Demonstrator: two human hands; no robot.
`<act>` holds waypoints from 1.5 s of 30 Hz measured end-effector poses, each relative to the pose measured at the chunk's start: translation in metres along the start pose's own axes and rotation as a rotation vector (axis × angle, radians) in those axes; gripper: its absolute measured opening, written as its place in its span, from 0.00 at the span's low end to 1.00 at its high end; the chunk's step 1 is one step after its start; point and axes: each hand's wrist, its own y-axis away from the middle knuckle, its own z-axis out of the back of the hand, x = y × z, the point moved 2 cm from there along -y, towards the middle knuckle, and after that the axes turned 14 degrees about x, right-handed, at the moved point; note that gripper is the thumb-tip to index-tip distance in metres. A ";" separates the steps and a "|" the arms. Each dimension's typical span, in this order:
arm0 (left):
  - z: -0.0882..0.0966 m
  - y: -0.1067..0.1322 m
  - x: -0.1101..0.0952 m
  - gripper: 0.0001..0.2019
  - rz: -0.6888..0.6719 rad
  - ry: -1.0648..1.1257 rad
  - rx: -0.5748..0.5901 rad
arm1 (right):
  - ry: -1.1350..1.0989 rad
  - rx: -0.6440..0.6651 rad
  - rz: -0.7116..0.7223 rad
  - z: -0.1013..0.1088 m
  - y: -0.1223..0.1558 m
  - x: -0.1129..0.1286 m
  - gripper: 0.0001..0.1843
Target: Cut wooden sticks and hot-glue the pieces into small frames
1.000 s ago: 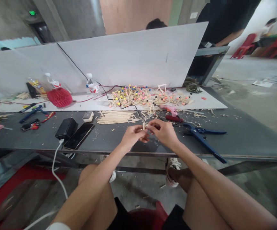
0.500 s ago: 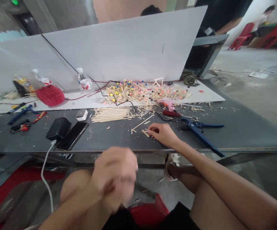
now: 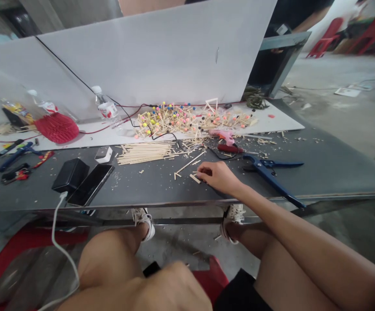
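Right hand (image 3: 218, 177) over the dark grey tabletop (image 3: 151, 188), fingers curled, tips at a short, flat pale-wood strip (image 3: 195, 178); can't tell if it's gripped or only touched. Left hand (image 3: 174, 290) low over the lap, bent and motion-blurred; can't tell if it's holding anything.

Around the right hand: thin pale-wood stick (image 3: 190, 162) just left, slanting away; row of pale wooden sticks (image 3: 145, 153) farther left; red-handled screwdriver (image 3: 229, 148) and pink glue gun (image 3: 224, 137) beyond it; blue-handled metal cutter (image 3: 274, 181) to its right.
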 end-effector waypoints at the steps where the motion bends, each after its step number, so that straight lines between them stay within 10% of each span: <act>1: 0.007 -0.012 0.001 0.08 0.013 -0.017 -0.061 | 0.006 -0.007 0.001 0.000 0.000 0.000 0.05; 6: 0.035 -0.081 0.052 0.14 0.241 -0.316 -0.394 | -0.005 -0.023 0.010 0.001 0.002 0.000 0.04; 12: 0.030 -0.123 0.092 0.23 0.404 -0.617 -0.401 | 0.010 -0.001 0.018 -0.001 0.001 -0.001 0.04; 45: 0.047 -0.125 0.103 0.17 0.308 -0.366 -0.282 | 0.055 0.036 0.006 -0.008 0.003 -0.003 0.04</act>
